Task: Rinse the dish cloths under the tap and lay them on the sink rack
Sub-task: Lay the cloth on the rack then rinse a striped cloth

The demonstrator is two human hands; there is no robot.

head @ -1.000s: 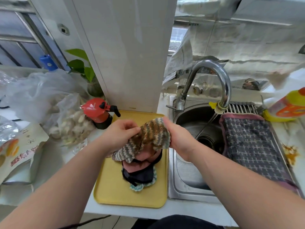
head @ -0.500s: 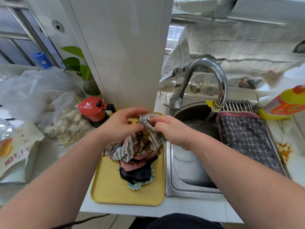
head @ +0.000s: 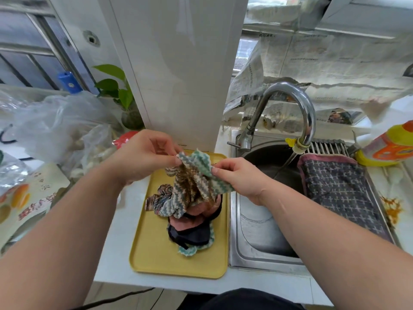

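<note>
A stained zigzag-striped dish cloth (head: 190, 186) hangs above the yellow tray (head: 154, 253). My left hand (head: 145, 155) pinches its upper left edge and my right hand (head: 239, 177) pinches its upper right edge, spreading it. Under it, a pile of other cloths (head: 192, 229), pink, dark and teal, lies on the tray. A dark crossed-pattern cloth (head: 339, 193) lies flat on the sink rack (head: 326, 147). A thin stream of water runs from the curved tap (head: 297, 121) into the steel sink (head: 257, 231).
A yellow and orange detergent bottle (head: 388, 146) stands right of the rack. A white pillar (head: 174, 74) rises behind the tray. Plastic bags (head: 55, 128), a red object (head: 124, 137) and a potted plant (head: 120, 95) crowd the counter on the left.
My hands have lifted the striped cloth off the pile and pulled its top edge apart, so it hangs spread between them instead of bunched.
</note>
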